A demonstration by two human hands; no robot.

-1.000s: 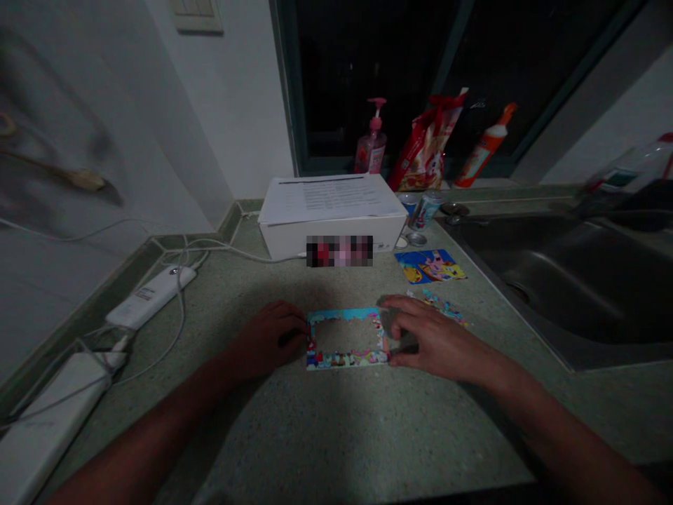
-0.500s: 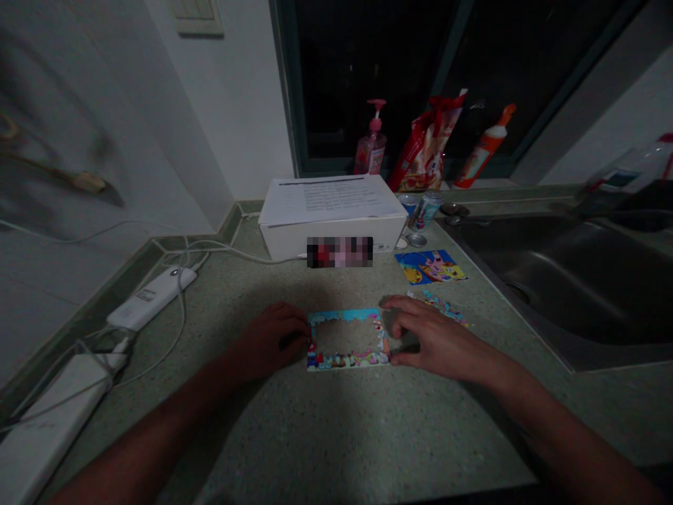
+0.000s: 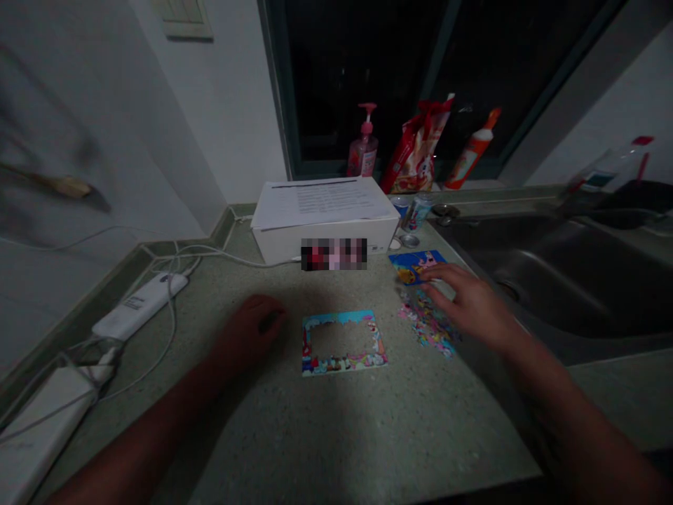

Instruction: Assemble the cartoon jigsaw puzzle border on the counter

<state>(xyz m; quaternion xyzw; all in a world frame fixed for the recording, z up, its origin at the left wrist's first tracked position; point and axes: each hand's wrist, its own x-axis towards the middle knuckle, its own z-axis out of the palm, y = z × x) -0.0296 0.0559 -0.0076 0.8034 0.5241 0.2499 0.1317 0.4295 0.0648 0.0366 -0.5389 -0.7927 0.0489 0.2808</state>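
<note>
A rectangular puzzle border [image 3: 344, 365], with a bright cartoon print and a hollow middle, lies flat on the counter. My left hand [image 3: 255, 326] rests just left of it, fingers loosely curled and apart from the thumb, holding nothing that I can see. Over on the right, my right hand [image 3: 467, 301] is above the loose puzzle pieces [image 3: 431, 326], its fingers stretched out and apart. Its fingertips overlap the near right part of a blue cartoon picture card [image 3: 402, 265]; whether they touch it, I cannot tell. Part of the heap is hidden beneath that hand.
Behind stands a white box [image 3: 331, 233] with a printed sheet [image 3: 326, 200] on top. Cans [image 3: 418, 212] sit beside it, near the metal sink [image 3: 578, 280]. A pump bottle [image 3: 362, 151] stands at the window. White power strips [image 3: 139, 305] and cables lie left.
Both hands have come away from the puzzle border. My left hand has drawn back a little to the left; my right hand has swung right and away from me, exposing more loose pieces.
</note>
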